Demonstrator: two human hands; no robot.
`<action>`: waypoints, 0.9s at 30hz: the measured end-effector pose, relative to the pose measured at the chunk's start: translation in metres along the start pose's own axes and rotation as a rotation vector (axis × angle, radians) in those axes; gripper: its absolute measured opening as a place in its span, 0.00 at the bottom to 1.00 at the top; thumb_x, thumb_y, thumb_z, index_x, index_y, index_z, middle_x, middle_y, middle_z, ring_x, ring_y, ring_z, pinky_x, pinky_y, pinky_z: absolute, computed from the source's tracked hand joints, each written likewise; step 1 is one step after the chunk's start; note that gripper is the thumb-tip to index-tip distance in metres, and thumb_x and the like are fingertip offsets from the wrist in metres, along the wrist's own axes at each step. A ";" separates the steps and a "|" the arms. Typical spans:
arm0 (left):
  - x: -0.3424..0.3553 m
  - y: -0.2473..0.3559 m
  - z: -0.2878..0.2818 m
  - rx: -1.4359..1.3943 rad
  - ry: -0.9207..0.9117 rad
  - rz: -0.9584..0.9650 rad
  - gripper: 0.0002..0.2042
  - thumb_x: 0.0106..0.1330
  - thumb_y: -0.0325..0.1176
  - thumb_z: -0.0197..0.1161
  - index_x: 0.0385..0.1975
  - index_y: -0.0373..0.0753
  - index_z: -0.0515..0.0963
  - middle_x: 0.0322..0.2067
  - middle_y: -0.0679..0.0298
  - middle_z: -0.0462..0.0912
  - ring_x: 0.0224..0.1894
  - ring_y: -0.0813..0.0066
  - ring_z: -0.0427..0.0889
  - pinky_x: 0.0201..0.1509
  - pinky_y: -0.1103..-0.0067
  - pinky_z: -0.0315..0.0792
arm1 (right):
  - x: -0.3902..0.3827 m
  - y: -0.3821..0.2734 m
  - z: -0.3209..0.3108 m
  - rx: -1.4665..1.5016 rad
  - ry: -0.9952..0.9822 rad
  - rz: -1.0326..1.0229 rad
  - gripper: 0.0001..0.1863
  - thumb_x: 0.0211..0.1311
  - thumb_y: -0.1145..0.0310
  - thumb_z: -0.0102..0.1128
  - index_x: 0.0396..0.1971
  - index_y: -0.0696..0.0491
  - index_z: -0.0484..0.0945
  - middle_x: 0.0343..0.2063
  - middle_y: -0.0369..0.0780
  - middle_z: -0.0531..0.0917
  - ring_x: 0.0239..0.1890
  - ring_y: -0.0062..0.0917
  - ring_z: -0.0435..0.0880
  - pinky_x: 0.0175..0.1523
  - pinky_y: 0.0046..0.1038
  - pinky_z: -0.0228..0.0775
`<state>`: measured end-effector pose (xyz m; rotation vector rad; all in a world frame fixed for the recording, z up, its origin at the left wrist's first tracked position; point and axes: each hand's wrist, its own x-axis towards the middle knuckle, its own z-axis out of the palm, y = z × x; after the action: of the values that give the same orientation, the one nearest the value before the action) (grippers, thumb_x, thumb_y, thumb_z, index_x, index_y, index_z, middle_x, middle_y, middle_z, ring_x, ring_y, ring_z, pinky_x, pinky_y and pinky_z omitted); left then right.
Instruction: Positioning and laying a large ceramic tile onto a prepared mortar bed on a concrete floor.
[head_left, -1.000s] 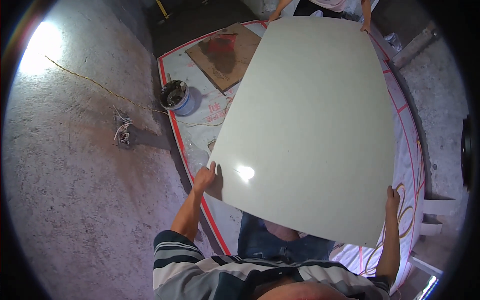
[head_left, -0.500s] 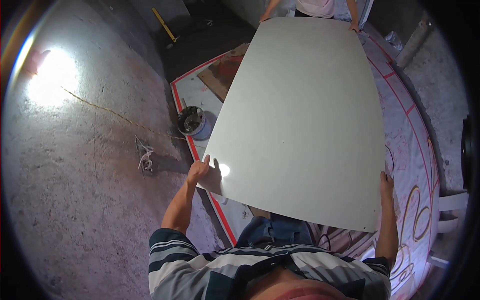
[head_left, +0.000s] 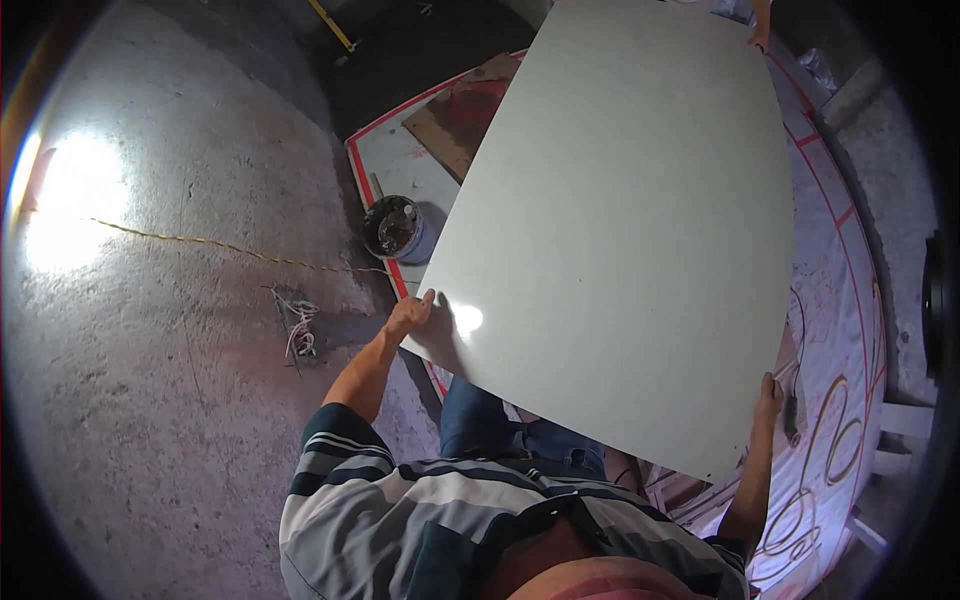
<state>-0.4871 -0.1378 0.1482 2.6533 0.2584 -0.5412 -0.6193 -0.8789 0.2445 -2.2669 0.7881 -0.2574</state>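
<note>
A large pale, smooth panel [head_left: 620, 230] stretches out in front of me, off the floor. My left hand [head_left: 411, 313] grips its near left edge, thumb on top and the other fingers hidden underneath. On the near right edge, my right hand [head_left: 768, 395] holds the panel with the thumb side up, its fingers mostly out of sight below. At the far right corner another person's hand [head_left: 762, 38] touches the panel. A bright lamp reflection shows on the surface beside my left hand.
A bucket [head_left: 396, 228] of dark material stands left of the panel, near a brown board [head_left: 450, 125]. A lit lamp [head_left: 75, 200] hangs on the concrete wall with a twisted yellow cable [head_left: 240, 250]. Loose wires [head_left: 300, 325] protrude from the wall. Coiled hose [head_left: 840, 430] lies right; a yellow level [head_left: 330, 22] lies far left.
The panel has turned slightly, its far end shifting right and away and its near right corner coming toward me. Both hands keep their hold. The co-worker has mostly left the upper edge of view.
</note>
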 end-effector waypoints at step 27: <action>0.135 -0.044 -0.084 0.052 -0.302 -0.135 0.30 0.58 0.55 0.34 0.43 0.32 0.69 0.40 0.37 0.68 0.49 0.48 0.65 0.54 0.68 0.58 | -0.012 -0.139 0.133 -0.003 0.000 0.094 0.17 0.57 0.62 0.43 0.20 0.63 0.65 0.16 0.36 0.65 0.21 0.22 0.60 0.27 0.26 0.55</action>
<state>-0.3479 -0.0492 0.1473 2.5696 0.3372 -0.9919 -0.5120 -0.7181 0.2437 -2.2257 0.8927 -0.2129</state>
